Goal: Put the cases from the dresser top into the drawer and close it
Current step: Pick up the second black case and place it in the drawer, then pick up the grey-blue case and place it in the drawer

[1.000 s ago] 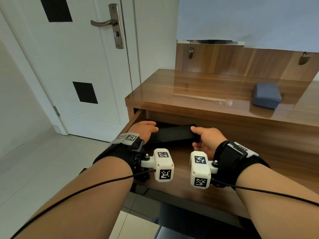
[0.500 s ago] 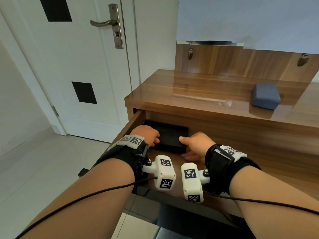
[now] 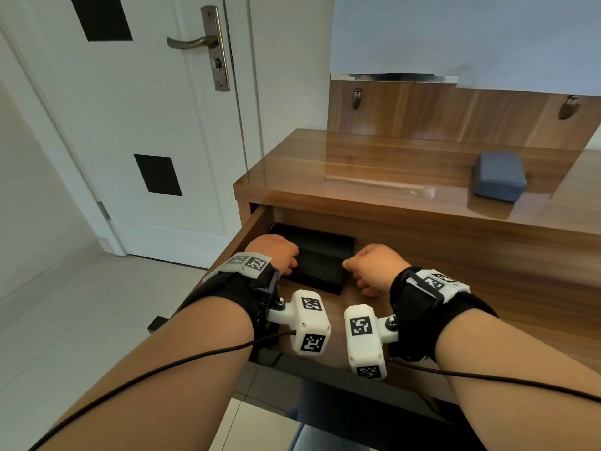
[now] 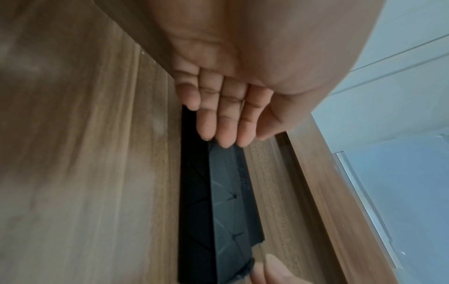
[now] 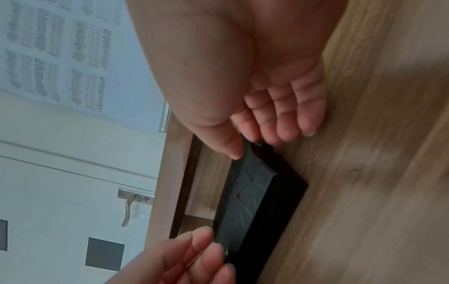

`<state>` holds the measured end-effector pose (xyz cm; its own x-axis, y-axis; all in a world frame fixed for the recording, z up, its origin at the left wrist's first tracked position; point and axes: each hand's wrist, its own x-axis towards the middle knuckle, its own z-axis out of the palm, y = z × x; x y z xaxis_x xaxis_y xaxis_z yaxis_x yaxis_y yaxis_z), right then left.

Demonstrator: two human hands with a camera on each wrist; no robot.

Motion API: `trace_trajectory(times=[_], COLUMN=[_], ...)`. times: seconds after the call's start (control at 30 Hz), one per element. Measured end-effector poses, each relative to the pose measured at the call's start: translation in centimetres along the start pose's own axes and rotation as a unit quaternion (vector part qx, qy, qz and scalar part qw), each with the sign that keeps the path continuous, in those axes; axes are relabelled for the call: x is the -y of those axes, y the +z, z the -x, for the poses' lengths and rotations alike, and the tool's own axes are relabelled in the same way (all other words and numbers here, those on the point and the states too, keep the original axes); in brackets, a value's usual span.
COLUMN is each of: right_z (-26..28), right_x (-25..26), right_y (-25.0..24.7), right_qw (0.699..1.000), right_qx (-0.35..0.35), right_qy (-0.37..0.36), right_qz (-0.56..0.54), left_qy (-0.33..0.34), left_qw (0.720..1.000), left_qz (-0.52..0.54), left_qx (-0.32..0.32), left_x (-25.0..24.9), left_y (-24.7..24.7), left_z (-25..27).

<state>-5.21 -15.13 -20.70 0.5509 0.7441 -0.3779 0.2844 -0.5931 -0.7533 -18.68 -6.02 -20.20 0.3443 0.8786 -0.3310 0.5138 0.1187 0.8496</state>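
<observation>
Black case (image 3: 312, 262) lies flat on the floor of the open drawer (image 3: 257, 219), in the back left corner, with its far edge under the overhang of the dresser top (image 3: 374, 177). Its lid carries an embossed line pattern, seen in both wrist views.

Left hand (image 3: 276, 255) is at the left end of the case. The left wrist view shows its fingers (image 4: 226, 123) nearly straight and held together, with the tips at the end of the case (image 4: 226, 201); nothing is wrapped round it. Whether the tips press on the case or only brush it cannot be told.

Right hand (image 3: 374, 265) is at the right end of the case. In the right wrist view the fingers (image 5: 286, 119) are loosely curled, tips down near the corner of the case (image 5: 252, 196) and the drawer floor, while the thumb points toward the top edge of the case. No closed grip is visible; actual contact cannot be confirmed.

Drawer contents: the black case only, so far as the views show; the near part is hidden by the forearms and wrist cameras.

Blue case (image 3: 499, 181) sits on the dresser top, toward the right, well apart from both hands.
</observation>
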Motion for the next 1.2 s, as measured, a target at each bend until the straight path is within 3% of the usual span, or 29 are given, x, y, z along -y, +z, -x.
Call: trace_trajectory(times=[0.23,0.6,0.73,0.83,1.0,1.2], right_z=[0.1,0.8,1.2,0.9,-0.2,-1.5], right_x=[-0.1,1.7,1.6,1.0,0.3,-0.8], right_y=[-0.8,-3.4,-7.3,-10.7,-15.6,-19.7], right_qw=[0.998,0.968,0.957,0.948,0.938,0.939], right_qx=[-0.045,-0.097,-0.172,-0.231,-0.3,-0.337], right_qy=[-0.041,-0.113,-0.172,-0.178,-0.147,-0.053], right_qz=[-0.034,-0.2,-0.16,-0.131,-0.097,0.048], left_qy=[0.009,0.133,0.167,0.177,0.195,0.203], left_qw=[0.999,0.99,0.986,0.984,0.98,0.978], left_qz=[-0.045,-0.03,-0.015,0.009,0.012,0.016], left_qx=[-0.007,-0.035,-0.017,0.004,0.036,0.051], left_x=[-1.1,-3.5,-6.0,-7.9,-10.9,-13.2], left_y=[0.4,-0.2,1.3,3.4,6.7,9.7], left_z=[1.4,1.8,2.4,2.8,2.4,1.4])
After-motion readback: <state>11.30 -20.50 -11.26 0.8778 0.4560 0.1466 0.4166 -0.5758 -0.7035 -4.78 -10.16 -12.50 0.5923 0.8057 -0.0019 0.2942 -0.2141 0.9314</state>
